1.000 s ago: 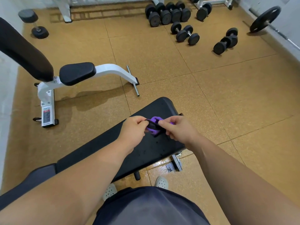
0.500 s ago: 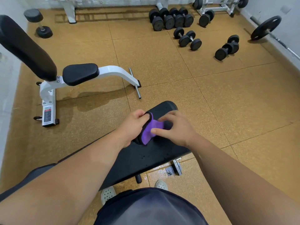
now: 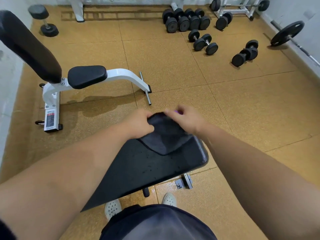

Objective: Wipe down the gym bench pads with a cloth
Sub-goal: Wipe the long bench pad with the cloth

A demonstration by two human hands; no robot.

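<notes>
Cloth [image 3: 164, 135] dark grey, with a purple sliver showing by the right hand [image 3: 187, 118]. It is spread open, its lower point hanging over the far end of the black padded surface [image 3: 147, 170], which is speckled with small marks. The left hand [image 3: 138, 123] and right hand each pinch the upper edge. Both are motion-blurred, fingers hard to separate. The near end of the surface is hidden behind the left forearm [image 3: 69, 170].
</notes>
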